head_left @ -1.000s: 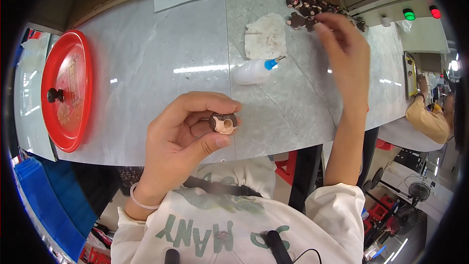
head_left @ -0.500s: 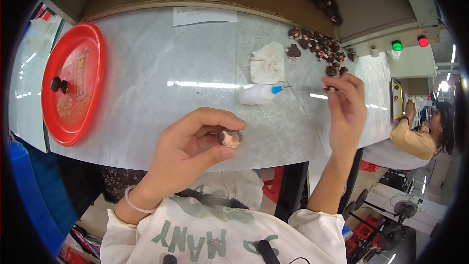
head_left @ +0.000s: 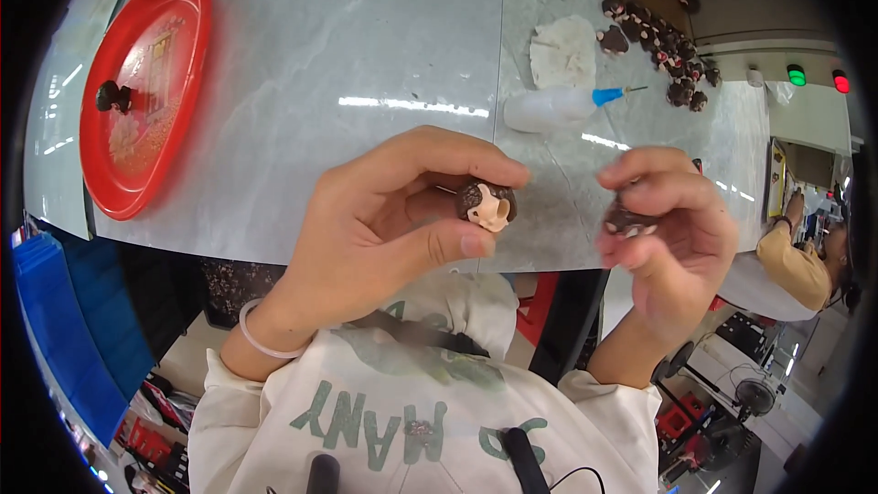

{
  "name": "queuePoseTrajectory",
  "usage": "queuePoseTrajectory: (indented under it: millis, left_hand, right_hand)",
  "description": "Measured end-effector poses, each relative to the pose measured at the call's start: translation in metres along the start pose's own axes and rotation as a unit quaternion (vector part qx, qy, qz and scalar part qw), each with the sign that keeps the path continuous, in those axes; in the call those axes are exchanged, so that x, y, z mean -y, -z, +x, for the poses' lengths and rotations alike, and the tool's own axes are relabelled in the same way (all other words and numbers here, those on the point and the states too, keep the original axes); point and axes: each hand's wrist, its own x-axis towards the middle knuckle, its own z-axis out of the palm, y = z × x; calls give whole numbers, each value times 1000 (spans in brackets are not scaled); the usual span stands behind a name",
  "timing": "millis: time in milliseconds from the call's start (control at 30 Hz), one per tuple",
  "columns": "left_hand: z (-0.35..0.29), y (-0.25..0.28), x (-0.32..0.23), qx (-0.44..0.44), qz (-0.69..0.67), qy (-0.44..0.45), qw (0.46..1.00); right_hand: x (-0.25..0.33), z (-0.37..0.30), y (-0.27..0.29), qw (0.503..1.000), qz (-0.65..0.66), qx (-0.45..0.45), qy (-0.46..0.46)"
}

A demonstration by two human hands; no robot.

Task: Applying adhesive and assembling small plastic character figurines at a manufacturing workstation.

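Note:
My left hand [head_left: 384,220] pinches a small round figurine head [head_left: 486,204], dark brown on top with a pale peach face, between thumb and fingers above the table's near edge. My right hand [head_left: 668,229] holds a small dark brown piece [head_left: 626,220] with pale spots in its fingertips, a short way to the right of the head. The two pieces are apart. A white squeeze bottle with a blue nozzle [head_left: 558,108] lies on the grey marbled table [head_left: 366,55] just beyond both hands.
A pile of several dark brown small parts [head_left: 658,46] lies at the far right, beside a white cloth [head_left: 562,50]. A red round tray [head_left: 137,91] at the left holds one dark piece [head_left: 112,97]. Another person in a tan sleeve [head_left: 796,261] sits at the right.
My right hand has come back from the far pile of parts toward me, now holding a dark piece near my left hand. The left hand has kept the head.

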Motion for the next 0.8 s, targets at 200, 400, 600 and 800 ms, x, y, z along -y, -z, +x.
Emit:
queuePoseTrajectory:
  millis: [200,400,600,800]
  left_hand:
    - [-4,-5,0,-45,-46,33,997]
    - [-5,-4,5,-30,21,-6,999]
    - [-3,3,9,-17,248,-140,958]
    - [-6,2,12,-34,323,-201,924]
  right_hand:
    - [0,2,-15,998,-41,44,3]
    - [-7,4,-20,978,-136,69,143]
    - [-13,1,-26,968,-177,76,160]
    - [-20,-5,-30,990,-110,41,78]
